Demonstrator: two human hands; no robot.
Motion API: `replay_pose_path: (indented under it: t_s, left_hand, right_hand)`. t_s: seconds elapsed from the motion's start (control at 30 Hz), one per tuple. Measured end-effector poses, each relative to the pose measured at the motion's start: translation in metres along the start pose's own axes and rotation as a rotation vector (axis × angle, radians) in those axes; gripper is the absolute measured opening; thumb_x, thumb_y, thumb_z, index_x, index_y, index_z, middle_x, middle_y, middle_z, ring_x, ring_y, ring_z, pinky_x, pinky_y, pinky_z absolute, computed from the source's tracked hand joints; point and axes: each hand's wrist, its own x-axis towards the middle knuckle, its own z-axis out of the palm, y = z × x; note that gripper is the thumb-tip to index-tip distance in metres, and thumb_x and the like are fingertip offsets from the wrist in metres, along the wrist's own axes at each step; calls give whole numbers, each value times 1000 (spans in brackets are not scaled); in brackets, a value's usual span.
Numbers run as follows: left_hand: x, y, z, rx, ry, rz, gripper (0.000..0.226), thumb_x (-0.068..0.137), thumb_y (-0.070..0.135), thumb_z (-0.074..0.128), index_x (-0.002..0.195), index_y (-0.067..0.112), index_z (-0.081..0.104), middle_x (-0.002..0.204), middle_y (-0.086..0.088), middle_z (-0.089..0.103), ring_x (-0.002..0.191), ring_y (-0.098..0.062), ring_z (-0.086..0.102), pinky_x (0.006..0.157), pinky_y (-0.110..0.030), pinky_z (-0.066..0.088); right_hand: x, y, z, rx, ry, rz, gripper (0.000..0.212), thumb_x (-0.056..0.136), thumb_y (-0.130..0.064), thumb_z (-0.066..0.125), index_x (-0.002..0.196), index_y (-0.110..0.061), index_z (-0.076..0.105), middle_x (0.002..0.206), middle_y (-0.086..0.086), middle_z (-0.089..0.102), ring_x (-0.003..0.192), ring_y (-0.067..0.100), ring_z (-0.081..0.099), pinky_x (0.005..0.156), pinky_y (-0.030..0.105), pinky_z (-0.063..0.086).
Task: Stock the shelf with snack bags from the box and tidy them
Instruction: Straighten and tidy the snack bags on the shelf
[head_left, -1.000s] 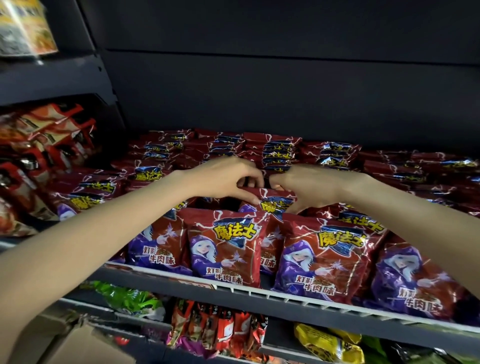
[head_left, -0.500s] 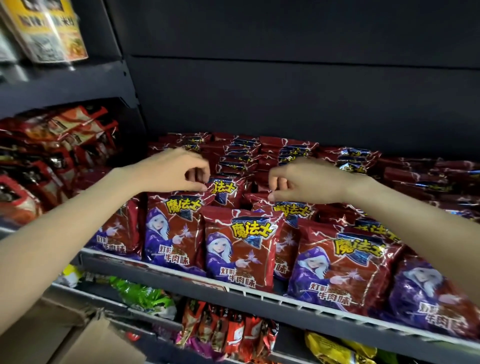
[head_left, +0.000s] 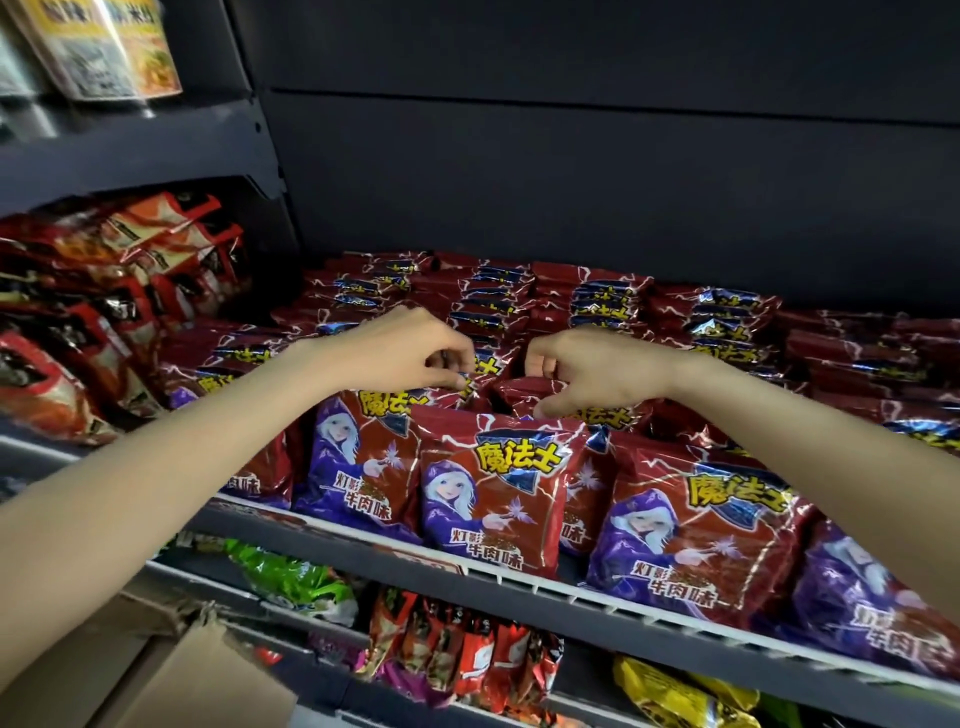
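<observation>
Red and purple snack bags (head_left: 493, 493) with a hooded figure fill the dark shelf (head_left: 519, 587) in several rows, the front ones leaning upright. My left hand (head_left: 410, 353) pinches the top edge of a snack bag in the second row, left of centre. My right hand (head_left: 587, 374) grips the top of a neighbouring red bag (head_left: 524, 392) behind the front centre bag. Both hands sit close together over the middle rows. The cardboard box (head_left: 171, 670) shows at the bottom left.
Red and orange packets (head_left: 104, 291) crowd the adjoining shelf at left. Noodle cups (head_left: 109, 47) stand on the upper left shelf. Below are green (head_left: 296, 577), red (head_left: 467, 649) and yellow (head_left: 675, 691) bags. A dark back panel (head_left: 571, 182) rises behind the rows.
My left hand drew away to the left, then came back toward the right hand. Both now hold bag tops in the middle rows. The view shifted right.
</observation>
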Motion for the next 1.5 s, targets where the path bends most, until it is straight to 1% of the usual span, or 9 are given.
replay_pose_path:
  t_s: [0.2, 0.3, 0.47, 0.57, 0.67, 0.9, 1.07, 1.27, 1.5]
  left_hand:
    - [4, 12, 3, 5, 32, 58, 17, 87, 36, 62, 101, 28, 67, 91, 16, 69, 72, 11, 54, 66, -1, 34]
    - [3, 13, 3, 42, 76, 67, 23, 88, 41, 58, 105, 28, 66, 94, 14, 70, 77, 6, 58, 69, -12, 43]
    - [4, 6, -6, 404, 23, 156, 39, 87, 60, 46, 114, 36, 57, 100, 14, 67, 91, -9, 63, 63, -22, 36]
    - [8, 6, -8, 313, -23, 156, 41, 86, 55, 53, 118, 31, 59, 108, 13, 65, 94, -9, 62, 70, -23, 40]
    - [10, 7, -1, 231, 13, 143, 35, 84, 51, 59, 108, 25, 60, 97, 13, 63, 85, -8, 60, 67, -23, 40]
    - [11, 8, 1, 112, 47, 67, 36, 79, 50, 64, 105, 26, 61, 95, 12, 65, 70, -1, 55, 59, -17, 40]
    - [-4, 2, -12, -100, 52, 2, 34, 81, 46, 63, 110, 30, 65, 101, 15, 68, 82, 5, 62, 76, -20, 52]
    - [-60, -43, -37, 40, 404, -69, 30, 93, 40, 45, 109, 27, 66, 110, 13, 64, 87, -9, 65, 84, -30, 52]
    - [-123, -127, -28, 69, 261, -223, 21, 91, 29, 55, 111, 30, 64, 113, 14, 59, 106, -9, 56, 96, -35, 44]
  right_hand:
    - [8, 1, 1, 162, 44, -31, 14, 89, -38, 61, 90, -25, 66, 83, -13, 65, 78, 3, 60, 70, 22, 46]
    - [5, 0, 0, 71, 48, -50, 15, 91, -36, 59, 96, -23, 63, 90, -9, 65, 81, 7, 60, 74, 26, 49]
    - [4, -7, 3, -199, 146, -135, 12, 95, -27, 52, 101, -18, 55, 93, -2, 63, 77, 14, 57, 70, 33, 49]
    - [1, -8, 4, -234, 207, -151, 14, 96, -24, 51, 107, -17, 55, 97, -4, 62, 76, 12, 55, 68, 25, 39]
    - [-3, -5, 7, -228, 241, -149, 14, 95, -23, 54, 107, -18, 56, 95, -8, 60, 76, 9, 53, 68, 23, 34]
    - [-2, -3, 3, -137, 187, -124, 16, 93, -27, 57, 107, -21, 52, 93, -8, 66, 78, 10, 60, 72, 32, 51]
    - [8, -8, -4, -189, 270, -152, 12, 95, -31, 50, 103, -26, 56, 93, -12, 64, 76, 6, 56, 67, 29, 48]
    - [27, -25, -24, -61, 267, -290, 14, 93, -30, 55, 106, -26, 60, 97, -14, 62, 88, 6, 60, 76, 32, 51]
    - [88, -77, -14, -6, 172, -332, 21, 95, -23, 54, 115, -20, 60, 102, -5, 68, 88, 9, 63, 81, 32, 52]
